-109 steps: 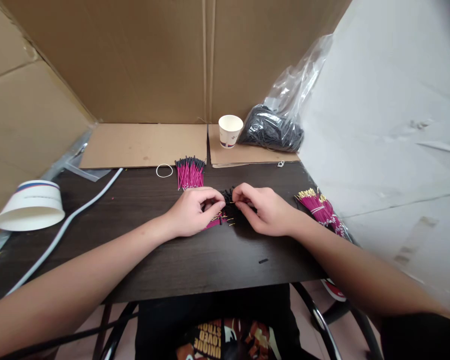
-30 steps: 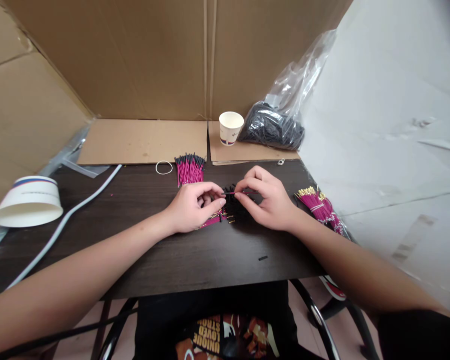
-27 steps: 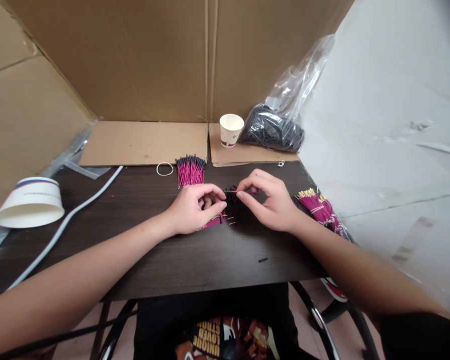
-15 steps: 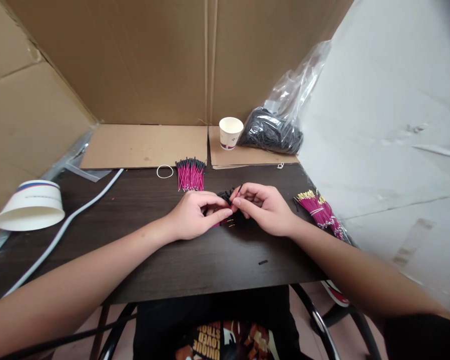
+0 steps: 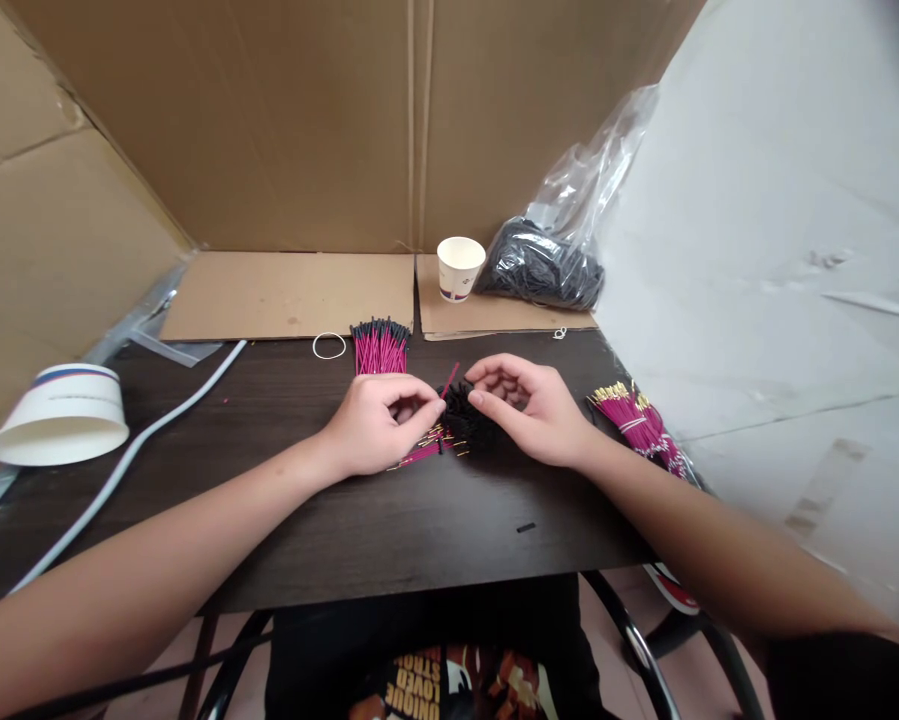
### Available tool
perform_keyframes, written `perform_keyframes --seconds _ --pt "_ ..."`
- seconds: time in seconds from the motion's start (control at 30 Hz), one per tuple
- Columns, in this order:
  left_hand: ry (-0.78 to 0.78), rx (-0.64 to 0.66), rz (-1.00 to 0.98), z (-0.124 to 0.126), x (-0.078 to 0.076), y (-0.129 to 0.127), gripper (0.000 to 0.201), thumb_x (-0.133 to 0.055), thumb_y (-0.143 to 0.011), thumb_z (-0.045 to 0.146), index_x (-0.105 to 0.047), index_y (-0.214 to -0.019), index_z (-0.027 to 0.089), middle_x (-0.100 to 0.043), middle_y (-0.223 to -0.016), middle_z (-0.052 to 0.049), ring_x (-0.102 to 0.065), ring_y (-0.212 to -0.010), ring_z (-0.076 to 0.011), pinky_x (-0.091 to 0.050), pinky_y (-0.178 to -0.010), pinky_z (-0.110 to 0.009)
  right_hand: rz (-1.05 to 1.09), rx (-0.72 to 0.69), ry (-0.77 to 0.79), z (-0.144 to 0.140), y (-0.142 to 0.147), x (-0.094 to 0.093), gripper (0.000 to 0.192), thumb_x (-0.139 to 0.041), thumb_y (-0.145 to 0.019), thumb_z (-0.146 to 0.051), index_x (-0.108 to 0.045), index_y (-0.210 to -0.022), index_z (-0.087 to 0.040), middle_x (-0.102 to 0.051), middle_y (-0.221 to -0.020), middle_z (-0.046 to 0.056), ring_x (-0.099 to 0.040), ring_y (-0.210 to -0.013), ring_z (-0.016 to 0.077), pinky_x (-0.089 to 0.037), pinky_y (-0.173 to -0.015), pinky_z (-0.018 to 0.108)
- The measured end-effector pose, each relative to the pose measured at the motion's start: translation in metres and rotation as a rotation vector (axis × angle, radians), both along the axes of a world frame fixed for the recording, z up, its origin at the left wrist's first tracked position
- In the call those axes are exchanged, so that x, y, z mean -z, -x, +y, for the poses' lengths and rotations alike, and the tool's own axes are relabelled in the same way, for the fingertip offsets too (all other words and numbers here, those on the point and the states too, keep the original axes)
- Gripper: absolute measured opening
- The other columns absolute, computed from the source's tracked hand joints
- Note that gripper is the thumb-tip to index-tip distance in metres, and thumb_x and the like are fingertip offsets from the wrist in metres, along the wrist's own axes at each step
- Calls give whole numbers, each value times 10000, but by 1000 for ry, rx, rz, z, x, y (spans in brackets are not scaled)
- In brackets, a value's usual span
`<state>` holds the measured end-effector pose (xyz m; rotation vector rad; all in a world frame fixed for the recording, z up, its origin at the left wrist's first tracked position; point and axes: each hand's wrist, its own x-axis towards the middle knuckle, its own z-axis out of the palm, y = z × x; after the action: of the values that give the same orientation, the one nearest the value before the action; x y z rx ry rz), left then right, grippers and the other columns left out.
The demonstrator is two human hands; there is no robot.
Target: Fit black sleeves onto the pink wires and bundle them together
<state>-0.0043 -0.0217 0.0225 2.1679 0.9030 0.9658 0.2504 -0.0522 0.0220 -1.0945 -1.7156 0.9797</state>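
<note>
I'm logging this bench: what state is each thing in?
Left hand: closed on loose pink wires, one raised.
Right hand: fingers curled, over black sleeve pile.
Small white paper cup: upright, contents unseen.
Large white paper bowl: upside down.
Clear plastic bag of black parts: open.
Pink wire bundle with black tips: lying flat.
Gold-tipped pink wire bundle: banded.

Single magenta wire [image 5: 450,379] tilted up at frame centre, pinched at its lower end, small black pile of sleeves [image 5: 467,418] just below it, loose magenta gold-tipped wires [image 5: 423,451] fanned flat lower left of the pile
</note>
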Motion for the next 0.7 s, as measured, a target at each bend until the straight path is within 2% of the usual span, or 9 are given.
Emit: perform_keyframes --seconds 0.1,0.17,0.23,0.4,0.6,0.7 --pt "-114 -212 88 9 -1 6 240 -695 -992 288 -741 -778 190 -648 -621 6 -492 -543 -131 -404 -582 -301 -220 58 -230 4 -7 -1 198 -735 -1023 -278 -706 -1203 -201 -737 -952 34 -617 -746 162 -513 -696 341" --pt "-177 -318 167 16 -1 11 232 -688 -956 256 -701 -732 196 -663 -632 -1 -531 -570 -144 -416 -616 -314 -351 38 -370 6 -9 -2 164 -703 -1022 -228 -689 -1185 -205 -732 -977 51 -645 -839 201 -537 -790 385" --pt "-188 -404 222 22 -2 15 224 -687 -931 251 -676 -713 202 -698 -664 -13 -566 -590 -158 -424 -626 -323 -426 -8 -437 6 -9 -2 125 -672 -1024 -198 -673 -1148 -210 -728 -1005 75 -667 -937 245 -551 -867 431" --pt "-139 -521 325 30 -4 20 214 -698 -869 260 -637 -668 218 -716 -652 -24 -599 -580 -191 -406 -600 -336 -477 -95 -442 6 -6 -3 141 -659 -1011 -169 -655 -1143 -216 -732 -1077 108 -657 -1012 293 -562 -915 484" --pt "-140 -541 372 35 0 22 209 -728 -824 264 -629 -642 235 -695 -611 -26 -536 -532 -192 -345 -558 -338 -494 -127 -445 6 -7 -3 173 -663 -994 -146 -658 -1153 -213 -707 -1126 127 -622 -1045 311 -552 -954 519" --pt "-114 -552 390 36 1 22 210 -740 -820 269 -620 -651 233 -694 -619 -29 -517 -530 -189 -335 -567 -341 -483 -165 -432 4 -7 -8 121 -679 -970 -142 -662 -1072 -205 -685 -1095 126 -609 -1035 302 -545 -942 496"
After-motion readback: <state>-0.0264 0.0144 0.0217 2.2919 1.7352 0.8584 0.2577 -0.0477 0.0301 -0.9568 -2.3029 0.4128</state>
